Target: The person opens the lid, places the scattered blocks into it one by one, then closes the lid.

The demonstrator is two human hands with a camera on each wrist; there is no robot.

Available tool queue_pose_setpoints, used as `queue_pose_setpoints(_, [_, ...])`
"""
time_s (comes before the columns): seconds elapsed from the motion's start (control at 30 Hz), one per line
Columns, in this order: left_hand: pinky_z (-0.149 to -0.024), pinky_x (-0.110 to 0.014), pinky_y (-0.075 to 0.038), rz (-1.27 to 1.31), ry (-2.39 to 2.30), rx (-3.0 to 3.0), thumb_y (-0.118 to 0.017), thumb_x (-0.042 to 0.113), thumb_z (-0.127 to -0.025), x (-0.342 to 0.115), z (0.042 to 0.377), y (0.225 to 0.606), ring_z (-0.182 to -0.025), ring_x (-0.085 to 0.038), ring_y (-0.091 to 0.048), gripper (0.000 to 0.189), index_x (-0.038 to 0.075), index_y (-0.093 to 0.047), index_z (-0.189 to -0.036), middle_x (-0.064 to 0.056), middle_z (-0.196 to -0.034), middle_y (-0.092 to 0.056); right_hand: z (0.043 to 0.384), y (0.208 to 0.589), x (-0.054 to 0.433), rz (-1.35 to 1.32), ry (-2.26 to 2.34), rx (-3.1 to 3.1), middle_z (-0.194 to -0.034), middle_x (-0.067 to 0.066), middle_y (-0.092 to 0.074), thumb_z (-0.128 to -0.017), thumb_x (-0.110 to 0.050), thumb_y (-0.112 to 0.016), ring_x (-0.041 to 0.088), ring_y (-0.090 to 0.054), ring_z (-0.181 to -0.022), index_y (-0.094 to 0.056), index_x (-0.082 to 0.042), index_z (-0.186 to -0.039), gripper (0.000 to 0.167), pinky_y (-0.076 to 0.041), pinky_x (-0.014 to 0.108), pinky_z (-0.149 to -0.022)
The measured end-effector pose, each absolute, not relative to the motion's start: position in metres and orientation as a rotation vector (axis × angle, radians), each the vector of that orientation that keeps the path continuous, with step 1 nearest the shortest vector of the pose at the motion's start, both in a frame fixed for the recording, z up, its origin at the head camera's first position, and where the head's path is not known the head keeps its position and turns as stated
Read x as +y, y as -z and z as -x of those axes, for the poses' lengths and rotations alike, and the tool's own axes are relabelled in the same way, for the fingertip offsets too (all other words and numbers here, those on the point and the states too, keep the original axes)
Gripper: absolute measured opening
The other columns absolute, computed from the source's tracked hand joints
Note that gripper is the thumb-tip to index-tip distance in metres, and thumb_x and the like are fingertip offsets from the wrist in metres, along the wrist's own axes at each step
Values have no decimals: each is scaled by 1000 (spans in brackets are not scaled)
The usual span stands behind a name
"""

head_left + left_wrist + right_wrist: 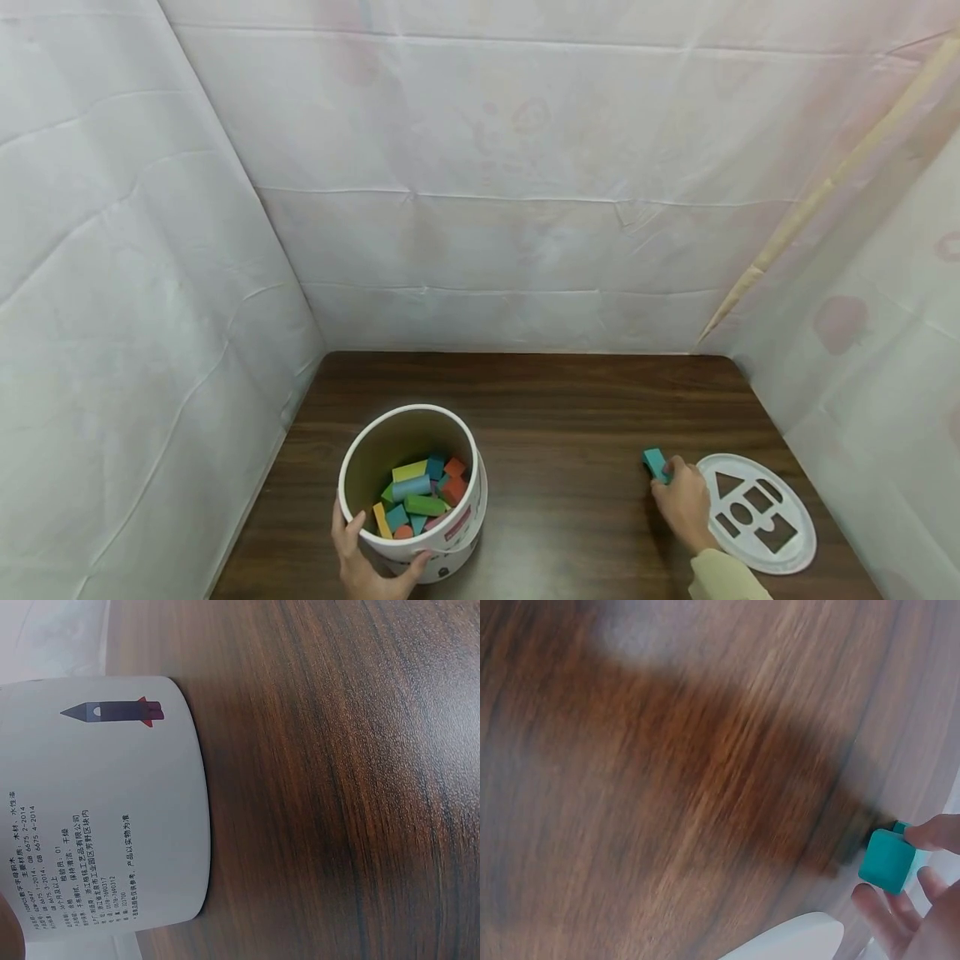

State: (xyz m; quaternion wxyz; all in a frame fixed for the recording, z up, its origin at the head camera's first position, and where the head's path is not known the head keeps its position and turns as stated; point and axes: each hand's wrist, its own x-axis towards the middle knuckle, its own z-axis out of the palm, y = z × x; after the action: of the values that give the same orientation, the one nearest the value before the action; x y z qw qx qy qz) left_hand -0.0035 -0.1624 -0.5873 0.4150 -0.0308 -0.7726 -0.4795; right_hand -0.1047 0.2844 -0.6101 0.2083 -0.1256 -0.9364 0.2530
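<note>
At the front left of the table stands a white bucket of coloured building blocks, tilted a little toward the person. My left hand grips its near side, fingers at the left by the rim and thumb lower on the right. In the left wrist view the bucket's printed wall shows a rocket and lines of text; only a sliver of a finger is visible there. Off to the right, my right hand pinches a teal block between thumb and fingers. The right wrist view shows the block's square end.
Right beside the right hand lies a white oval lid with cut-out shapes, among them a triangle and a circle. The brown wooden table is bordered by white sheet walls at the back and both sides.
</note>
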Motion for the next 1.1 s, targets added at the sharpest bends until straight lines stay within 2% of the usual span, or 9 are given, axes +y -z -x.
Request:
queue_pose_setpoints(0.23, [-86, -76, -30, 69, 1224, -1948, -92, 31, -53, -161, 4, 589, -128, -52, -24, 101, 4, -38, -134, -18, -153, -17, 102, 602, 279, 320, -732, -2556, -78, 22, -59, -65, -4, -75, 35, -55, -69, -66, 6, -85, 24, -42, 51, -60])
queue_pose_setpoints(0.5, [-88, -75, -29, 108, 1204, -1918, -89, 38, -57, -162, 7, 588, -128, -52, -25, 99, 2, -38, -133, -20, -152, -18, 102, 574, 265, 242, -787, -2514, -81, 20, -62, -66, -2, -73, 29, -56, -70, -68, 7, -88, 24, -45, 45, -59])
queue_pose_setpoints(0.73, [-87, -75, -31, 42, 1200, -1940, -91, 27, -54, -160, 4, 584, -127, -52, -26, 99, 5, -39, -134, -17, -153, -18, 100, 547, 246, 111, -794, -2446, -79, 19, -63, -62, 2, -77, 30, -60, -67, -69, 8, -87, 27, -49, 45, -58])
queue_pose_setpoints(0.83, [-94, -69, -31, 36, 1196, -1941, -92, 27, -53, -160, 3, 585, -127, -50, -27, 99, 4, -39, -134, -17, -152, -19, 98, 536, 237, 55, -813, -2414, -79, 18, -63, -62, 4, -78, 28, -61, -66, -69, 8, -86, 26, -51, 40, -56])
queue_pose_setpoints(0.93, [-96, -66, -30, 60, 1195, -1926, -92, 30, -53, -161, 4, 588, -128, -50, -27, 99, 2, -39, -133, -19, -152, -19, 95, 523, 228, -9, -834, -2391, -79, 16, -63, -62, 5, -78, 26, -62, -65, -69, 7, -86, 26, -52, 34, -53])
queue_pose_setpoints(1.1, [-89, -72, -30, 59, 1202, -1918, -92, 33, -52, -163, 6, 591, -127, -51, -27, 101, 2, -39, -132, -20, -151, -20, 91, 498, 210, -117, -883, -2367, -82, 16, -63, -63, 8, -77, 25, -64, -67, -68, 7, -88, 27, -56, 35, -55])
